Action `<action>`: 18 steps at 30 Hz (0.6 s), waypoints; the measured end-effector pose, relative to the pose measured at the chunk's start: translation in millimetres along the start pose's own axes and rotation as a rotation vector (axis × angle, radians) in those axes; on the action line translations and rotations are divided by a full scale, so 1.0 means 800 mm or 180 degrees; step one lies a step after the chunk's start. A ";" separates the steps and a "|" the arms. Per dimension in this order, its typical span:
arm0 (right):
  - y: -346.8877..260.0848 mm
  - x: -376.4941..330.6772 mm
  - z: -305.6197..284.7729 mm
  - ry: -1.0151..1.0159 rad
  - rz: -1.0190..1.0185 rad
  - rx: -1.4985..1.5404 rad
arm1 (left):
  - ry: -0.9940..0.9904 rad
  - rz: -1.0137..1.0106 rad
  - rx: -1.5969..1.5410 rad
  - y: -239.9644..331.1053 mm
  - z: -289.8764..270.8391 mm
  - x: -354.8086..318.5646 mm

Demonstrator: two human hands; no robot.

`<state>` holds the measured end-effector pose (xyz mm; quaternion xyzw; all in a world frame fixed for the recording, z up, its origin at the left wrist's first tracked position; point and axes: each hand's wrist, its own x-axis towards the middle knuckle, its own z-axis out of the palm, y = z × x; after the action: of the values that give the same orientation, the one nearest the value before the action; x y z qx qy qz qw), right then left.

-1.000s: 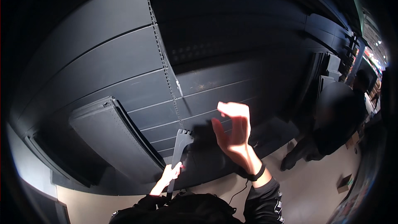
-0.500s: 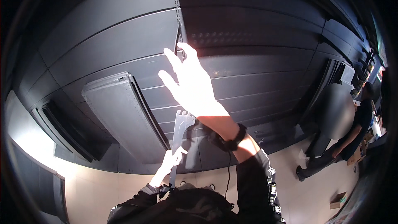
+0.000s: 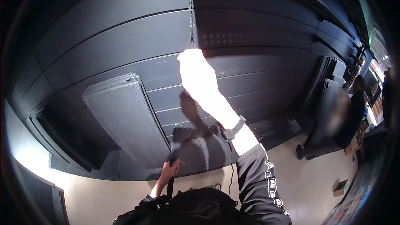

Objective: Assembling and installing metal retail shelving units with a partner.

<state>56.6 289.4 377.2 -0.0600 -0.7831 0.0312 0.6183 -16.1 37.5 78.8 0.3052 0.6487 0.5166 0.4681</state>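
Wht lettering (image 3: 273, 186) down blk R sleeve (image 3: 251, 175)

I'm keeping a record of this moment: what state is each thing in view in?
Left hand, closed around the bracket
Bracket, gripped, notched end pointing away from the person
Right hand, raised in front of the upright; too bright to tell whether it holds anything
Upright, partly hidden by the right hand
Panels, stacked, tilted
Wristband, worn
Box, on the floor, seemingly open

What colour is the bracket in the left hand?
The bracket looks dark grey, in shadow; the head view shows it best.
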 end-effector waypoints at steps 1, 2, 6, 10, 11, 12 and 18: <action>0.003 -0.003 -0.010 0.0156 0.0209 0.0290 | 0.0007 0.0039 0.0011 -0.004 -0.007 0.000; 0.011 -0.003 -0.022 0.0285 0.0101 0.0085 | -0.0045 -0.0009 0.0026 -0.008 -0.013 -0.001; 0.036 -0.007 -0.064 0.0360 0.0333 -0.0032 | -0.0169 -0.0089 0.0135 -0.018 -0.022 0.003; 0.041 -0.010 -0.074 0.0042 0.0361 -0.0001 | -0.0353 -0.0242 0.0316 -0.014 -0.009 0.009; 0.040 -0.010 -0.074 0.0046 0.0388 0.0010 | -0.0289 -0.0147 0.0356 -0.011 -0.005 0.010; 0.040 -0.010 -0.073 0.0063 0.0408 0.0038 | -0.0353 -0.0132 0.0365 -0.008 0.000 0.012; 0.039 -0.012 -0.073 -0.0111 0.0306 -0.0063 | -0.0452 -0.0018 0.0405 0.001 0.018 0.024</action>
<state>117.2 317.8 377.3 -0.1032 -0.7902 0.0542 0.6016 -9.6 59.9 73.6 0.3684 0.6462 0.4501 0.4941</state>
